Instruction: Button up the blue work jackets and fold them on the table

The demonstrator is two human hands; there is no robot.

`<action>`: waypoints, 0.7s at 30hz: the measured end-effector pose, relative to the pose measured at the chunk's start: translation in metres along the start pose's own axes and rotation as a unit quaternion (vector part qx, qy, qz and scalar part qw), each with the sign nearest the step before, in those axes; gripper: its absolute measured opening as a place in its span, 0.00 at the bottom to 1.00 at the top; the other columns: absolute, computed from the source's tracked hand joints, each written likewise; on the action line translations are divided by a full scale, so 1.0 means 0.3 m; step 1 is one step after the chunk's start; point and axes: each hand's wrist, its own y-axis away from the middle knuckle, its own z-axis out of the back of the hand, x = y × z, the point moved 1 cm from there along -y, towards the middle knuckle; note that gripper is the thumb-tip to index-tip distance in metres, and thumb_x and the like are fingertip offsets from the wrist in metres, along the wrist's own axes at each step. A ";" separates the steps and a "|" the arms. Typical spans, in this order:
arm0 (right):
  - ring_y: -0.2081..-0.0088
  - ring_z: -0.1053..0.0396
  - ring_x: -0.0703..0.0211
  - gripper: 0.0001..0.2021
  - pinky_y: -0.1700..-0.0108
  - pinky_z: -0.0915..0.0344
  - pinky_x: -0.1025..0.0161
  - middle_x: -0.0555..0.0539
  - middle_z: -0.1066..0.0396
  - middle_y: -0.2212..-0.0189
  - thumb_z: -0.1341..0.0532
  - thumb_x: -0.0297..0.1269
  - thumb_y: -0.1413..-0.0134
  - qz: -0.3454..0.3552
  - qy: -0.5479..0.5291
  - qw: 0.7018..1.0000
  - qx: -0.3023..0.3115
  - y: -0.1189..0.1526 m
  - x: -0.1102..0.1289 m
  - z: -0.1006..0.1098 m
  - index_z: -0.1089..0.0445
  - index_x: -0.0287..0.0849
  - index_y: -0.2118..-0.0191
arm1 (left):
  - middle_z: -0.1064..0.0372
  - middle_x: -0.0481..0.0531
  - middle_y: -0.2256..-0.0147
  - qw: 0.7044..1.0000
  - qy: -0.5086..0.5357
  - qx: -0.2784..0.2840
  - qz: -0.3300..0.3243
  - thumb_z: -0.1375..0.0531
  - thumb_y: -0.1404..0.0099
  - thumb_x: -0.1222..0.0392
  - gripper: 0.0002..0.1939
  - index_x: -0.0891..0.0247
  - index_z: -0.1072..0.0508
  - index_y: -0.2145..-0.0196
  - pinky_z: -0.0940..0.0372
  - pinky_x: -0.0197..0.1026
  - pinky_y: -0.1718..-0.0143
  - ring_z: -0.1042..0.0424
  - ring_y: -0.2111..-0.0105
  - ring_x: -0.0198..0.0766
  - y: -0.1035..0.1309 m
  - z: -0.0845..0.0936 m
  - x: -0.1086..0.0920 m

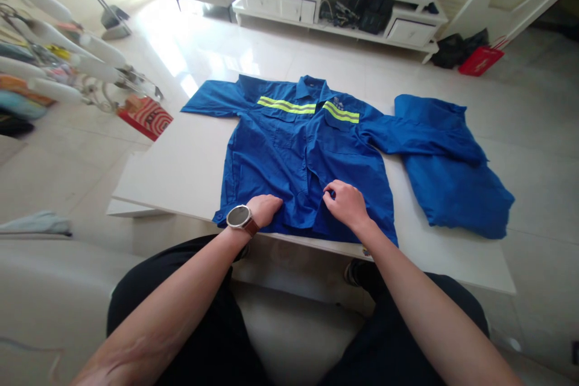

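Blue shirt [298, 157] flat on white table [181, 169], front up; left hand [265, 208] pressed on hem, fingers curled, grip unclear; right hand [346, 202] pinching front placket near hem, second blue garment [447, 175] just beside.

A low white table [181, 169] carries a blue work shirt [298, 163] spread flat, front up, its hem at the near edge. Just beside it, a second blue garment [452, 175] lies crumpled, touching the shirt's sleeve.
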 end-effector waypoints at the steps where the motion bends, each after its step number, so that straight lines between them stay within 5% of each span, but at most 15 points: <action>1: 0.61 0.26 0.54 0.10 0.62 0.39 0.62 0.48 0.21 0.60 0.42 0.36 0.39 -0.007 0.001 1.000 -0.001 0.000 0.001 0.001 0.22 0.47 0.64 | 0.22 0.59 0.61 1.000 0.010 0.011 0.005 0.43 0.41 0.74 0.13 0.61 0.22 0.65 0.32 0.42 0.59 0.22 0.58 0.49 0.003 0.009 0.003; 7: 0.62 0.26 0.54 0.13 0.64 0.40 0.62 0.47 0.20 0.61 0.43 0.38 0.36 -0.006 0.009 1.000 0.004 0.004 0.006 0.003 0.21 0.46 0.67 | 0.24 0.64 0.72 0.975 -0.019 0.147 0.169 0.34 0.60 0.75 0.08 0.66 0.27 0.83 0.30 0.50 0.66 0.21 0.68 0.58 0.021 0.052 0.018; 10: 0.62 0.26 0.54 0.14 0.64 0.41 0.62 0.48 0.20 0.61 0.43 0.38 0.36 -0.006 0.012 1.000 0.005 0.007 0.009 0.005 0.21 0.47 0.67 | 0.26 0.60 0.76 0.973 0.004 0.171 0.158 0.32 0.63 0.71 0.08 0.64 0.27 0.84 0.30 0.49 0.66 0.22 0.70 0.55 0.011 0.060 0.005; 13: 0.63 0.26 0.55 0.14 0.64 0.41 0.62 0.48 0.21 0.62 0.44 0.38 0.35 -0.004 0.015 1.000 0.012 0.011 0.015 0.009 0.22 0.47 0.67 | 0.25 0.54 0.73 0.992 0.060 0.100 0.052 0.31 0.55 0.64 0.05 0.61 0.23 0.77 0.30 0.44 0.65 0.23 0.69 0.48 -0.006 0.066 -0.029; 18: 0.62 0.26 0.56 0.14 0.63 0.41 0.63 0.48 0.21 0.62 0.45 0.38 0.34 0.006 0.029 0.999 0.026 0.020 0.025 0.011 0.22 0.47 0.66 | 0.28 0.57 0.49 0.983 0.033 -0.145 -0.112 0.40 0.37 0.64 0.16 0.59 0.26 0.51 0.32 0.43 0.51 0.29 0.47 0.46 -0.030 0.065 -0.104; 21: 0.62 0.26 0.56 0.15 0.62 0.40 0.63 0.48 0.21 0.62 0.46 0.39 0.34 0.007 0.036 0.999 0.036 0.023 0.031 0.013 0.22 0.47 0.65 | 0.28 0.56 0.47 0.982 0.016 -0.149 -0.112 0.43 0.31 0.62 0.16 0.59 0.29 0.47 0.34 0.44 0.50 0.30 0.46 0.45 -0.047 0.049 -0.128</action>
